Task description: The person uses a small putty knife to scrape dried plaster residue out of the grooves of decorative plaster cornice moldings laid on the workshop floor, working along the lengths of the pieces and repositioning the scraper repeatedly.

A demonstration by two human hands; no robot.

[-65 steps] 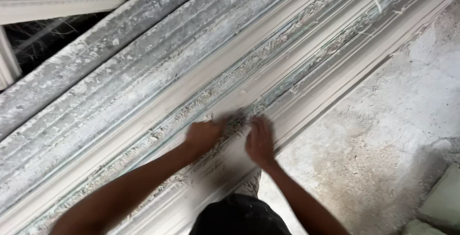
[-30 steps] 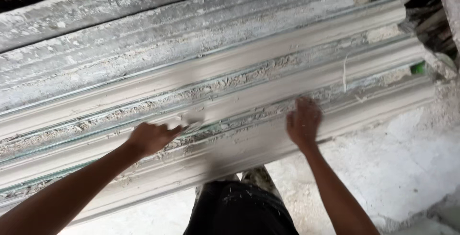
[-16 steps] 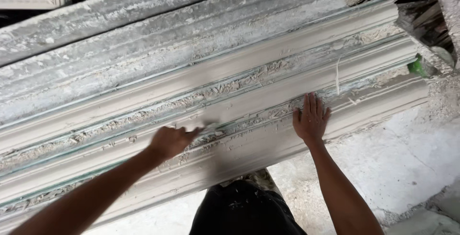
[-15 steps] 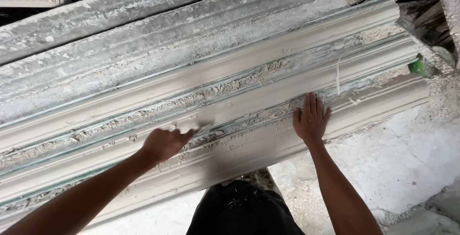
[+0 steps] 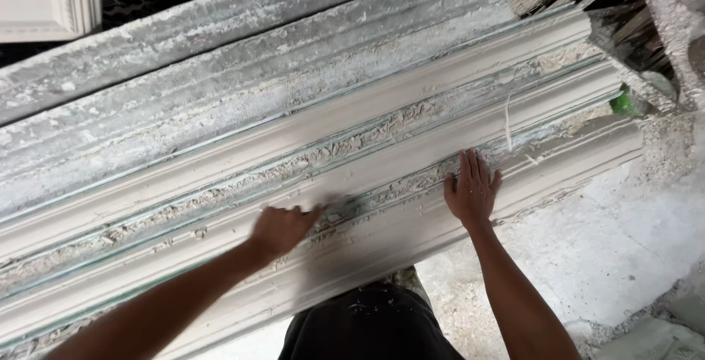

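Plaster moulding carries both hands: right hand stays flat, fingers spread, while left hand, grip curled, has slid along the groove, smoothing.

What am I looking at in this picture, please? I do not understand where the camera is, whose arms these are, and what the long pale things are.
The camera sits on a person's head and looks down, so both arms belong to that person. The left hand is closed and blurred, pressed on a long pale moulding, a ridged plaster-like strip; whether it holds a small tool I cannot tell. The right hand lies flat and open on the same moulding and holds nothing. More such strips lie side by side behind it, dusty, with crumbs in the grooves. A dusty floor shows lower right, a white frame upper left, and something small and green at the strips' far end.
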